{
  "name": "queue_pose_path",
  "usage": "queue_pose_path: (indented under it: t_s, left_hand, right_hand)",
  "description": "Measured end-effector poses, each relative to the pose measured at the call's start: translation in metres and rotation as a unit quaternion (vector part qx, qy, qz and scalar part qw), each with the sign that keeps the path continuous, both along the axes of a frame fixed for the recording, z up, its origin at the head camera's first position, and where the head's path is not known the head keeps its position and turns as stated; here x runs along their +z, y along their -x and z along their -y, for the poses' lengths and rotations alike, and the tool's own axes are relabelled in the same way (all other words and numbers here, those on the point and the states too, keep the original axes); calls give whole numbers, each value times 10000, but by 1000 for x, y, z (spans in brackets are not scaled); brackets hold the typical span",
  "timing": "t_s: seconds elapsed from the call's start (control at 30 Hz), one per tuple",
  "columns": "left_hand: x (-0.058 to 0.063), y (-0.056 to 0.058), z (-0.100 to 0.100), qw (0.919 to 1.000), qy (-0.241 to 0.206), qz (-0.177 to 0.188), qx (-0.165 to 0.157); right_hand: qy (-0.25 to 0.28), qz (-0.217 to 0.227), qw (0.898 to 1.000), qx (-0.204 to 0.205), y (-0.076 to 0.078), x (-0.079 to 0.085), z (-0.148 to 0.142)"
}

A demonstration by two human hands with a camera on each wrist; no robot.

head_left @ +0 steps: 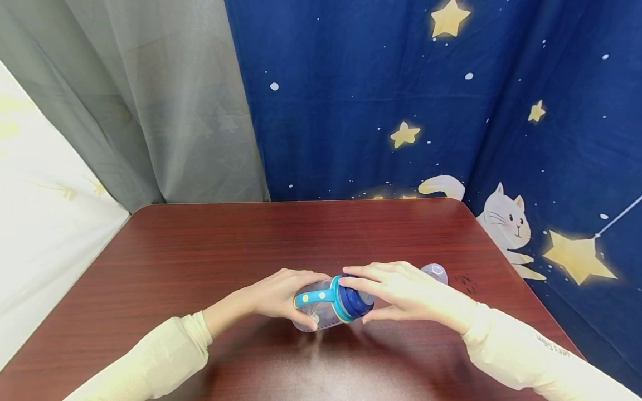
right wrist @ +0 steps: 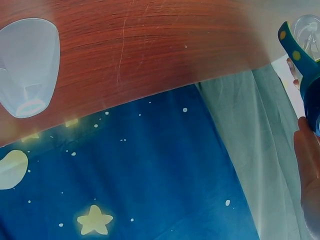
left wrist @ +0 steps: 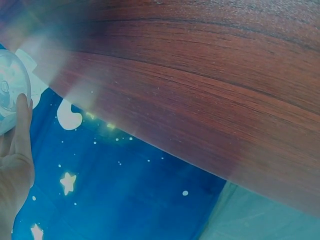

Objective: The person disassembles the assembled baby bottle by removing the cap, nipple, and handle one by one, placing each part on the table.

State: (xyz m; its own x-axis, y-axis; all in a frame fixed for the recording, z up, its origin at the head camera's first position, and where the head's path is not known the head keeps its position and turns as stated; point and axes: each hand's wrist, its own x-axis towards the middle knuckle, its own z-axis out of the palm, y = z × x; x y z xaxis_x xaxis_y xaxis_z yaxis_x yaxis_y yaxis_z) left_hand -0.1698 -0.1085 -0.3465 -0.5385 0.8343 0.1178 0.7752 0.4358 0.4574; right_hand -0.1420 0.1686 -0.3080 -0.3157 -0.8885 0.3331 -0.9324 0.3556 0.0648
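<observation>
A clear baby bottle (head_left: 327, 318) is held on its side over the table, with a teal handle (head_left: 315, 297) dotted in yellow and a navy screw collar (head_left: 356, 299). My left hand (head_left: 282, 294) grips the clear body near its base, thumb along the near side. At the other end my right hand (head_left: 408, 291) has its fingers curled over the navy collar, thumb below. Part of the translucent nipple (head_left: 369, 297) shows under the right palm. In the left wrist view the round bottle base (left wrist: 7, 82) appears by the fingers.
A translucent cap (head_left: 435, 272) rests on the brown table (head_left: 251, 239) just beyond my right wrist; it looks large in the right wrist view. Grey and navy starred curtains (head_left: 351, 111) hang behind the table's far edge.
</observation>
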Motion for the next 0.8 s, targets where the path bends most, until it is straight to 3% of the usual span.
queue_pose_path:
  t_s: [0.3, 0.8]
  left_hand:
    - [-1, 0, 0, 9999, -11, 157, 7]
    - [-3, 0, 0, 9999, -87, 125, -63]
  right_hand:
    - [-30, -54, 9999, 98, 1, 0, 0]
    - [89, -132, 9993, 341, 2, -2, -1]
